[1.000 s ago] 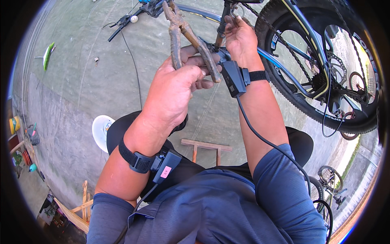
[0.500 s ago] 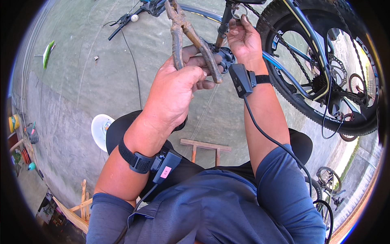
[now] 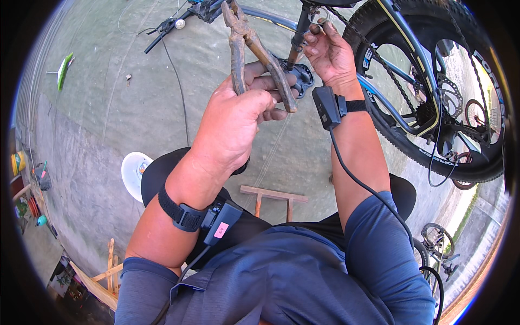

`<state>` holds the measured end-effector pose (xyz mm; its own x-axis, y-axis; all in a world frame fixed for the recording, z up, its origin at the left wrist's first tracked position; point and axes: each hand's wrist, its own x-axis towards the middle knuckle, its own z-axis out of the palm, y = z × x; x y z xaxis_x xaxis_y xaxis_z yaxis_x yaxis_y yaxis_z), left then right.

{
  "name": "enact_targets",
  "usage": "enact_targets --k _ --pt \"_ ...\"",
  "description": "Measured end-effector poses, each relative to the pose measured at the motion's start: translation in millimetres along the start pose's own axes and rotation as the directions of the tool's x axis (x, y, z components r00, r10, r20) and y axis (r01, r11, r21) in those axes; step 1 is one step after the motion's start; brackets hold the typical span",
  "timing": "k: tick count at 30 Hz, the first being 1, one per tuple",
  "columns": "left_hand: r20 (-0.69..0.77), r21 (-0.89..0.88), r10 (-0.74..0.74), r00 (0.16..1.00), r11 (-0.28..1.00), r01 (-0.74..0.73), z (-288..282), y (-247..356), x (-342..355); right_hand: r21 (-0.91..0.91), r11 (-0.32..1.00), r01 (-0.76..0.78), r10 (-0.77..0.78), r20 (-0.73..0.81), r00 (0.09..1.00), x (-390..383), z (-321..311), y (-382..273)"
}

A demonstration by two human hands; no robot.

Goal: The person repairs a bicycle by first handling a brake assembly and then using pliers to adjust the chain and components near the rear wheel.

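My left hand [image 3: 230, 116] is closed round one handle of rusty pliers [image 3: 237, 32]. Their jaws point up and away, and the handles are spread. Beside it, my right hand [image 3: 331, 57] is raised to the blue and black bicycle frame [image 3: 303, 24]. Its fingertips are dark with grime and bent together just below a thin metal ring [image 3: 318, 15] on the frame. What they pinch, if anything, is too small to make out. Between the hands a post [image 3: 295, 51] runs down to a black part [image 3: 302, 76], partly hidden behind my left fingers.
A big bicycle wheel [image 3: 365, 81] with chain and disc stands at the right. At the upper left are handlebars [image 3: 162, 33] with a hanging cable. A white bowl [image 3: 132, 176] lies by my left knee, a wooden stool [image 3: 273, 194] between my legs. More bicycles [image 3: 437, 241] stand lower right.
My right hand and forearm have shifted slightly to the right, and the fingers have curled lower beneath the ring. The left hand and pliers have hardly moved.
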<state>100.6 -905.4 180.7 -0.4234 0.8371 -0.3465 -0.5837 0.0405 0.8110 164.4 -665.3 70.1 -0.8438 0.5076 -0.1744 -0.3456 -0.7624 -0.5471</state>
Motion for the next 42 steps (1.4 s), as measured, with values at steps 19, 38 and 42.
enact_targets --k 19,38,42 --pt "0.002 -0.023 -0.021 1.000 1.000 0.021 -0.6 0.1 0.6 -0.074 0.997 -0.014 0.018 0.054 0.998 7.2 7.2 -14.7" --pt "0.002 -0.017 -0.019 1.000 1.000 0.019 -0.8 2.3 0.0 -0.184 0.983 0.009 -0.028 -0.100 0.995 17.0 -1.1 -14.5" --pt "0.000 -0.020 -0.014 1.000 1.000 0.014 -0.4 2.2 -1.0 -0.276 0.957 0.093 -0.130 -0.121 0.984 5.1 -1.5 -8.1"
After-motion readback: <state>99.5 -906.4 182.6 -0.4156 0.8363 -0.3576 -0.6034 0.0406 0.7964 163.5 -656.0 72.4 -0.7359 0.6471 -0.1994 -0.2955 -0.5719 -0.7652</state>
